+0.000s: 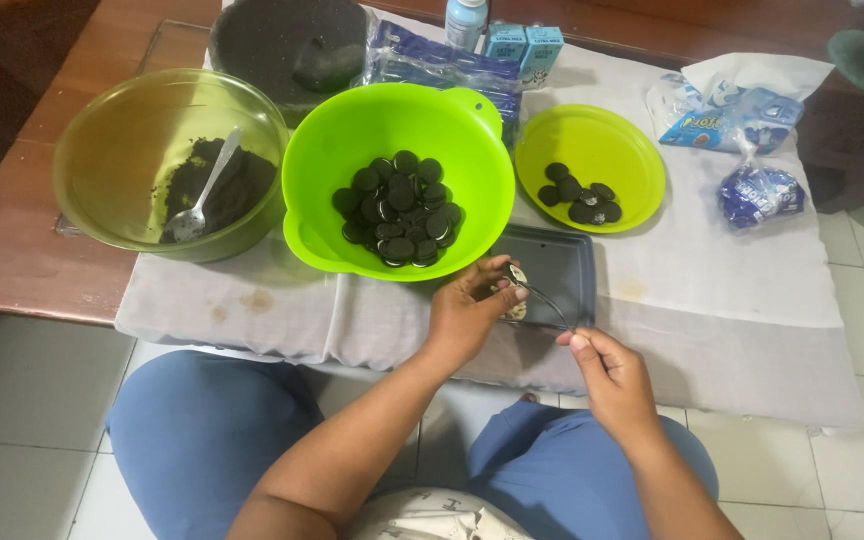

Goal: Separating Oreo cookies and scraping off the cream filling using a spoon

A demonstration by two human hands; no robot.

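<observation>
Your left hand (469, 312) pinches a cookie half (515, 274) over the small dark tray (564, 262) while your right hand (611, 372) holds a thin spoon (542, 296) to scrape it, with many scraped dark halves in the bright green bowl (398, 130) and a few cookies on the green plate (627, 150) seemingly left.

My hands meet over the tray (562, 262), which lies before the bowl of cookies (398, 180). Left of that bowl sits the bowl with crumbs and a spoon (202, 190); right, the plate (592, 160); behind, cartons (524, 42).
</observation>
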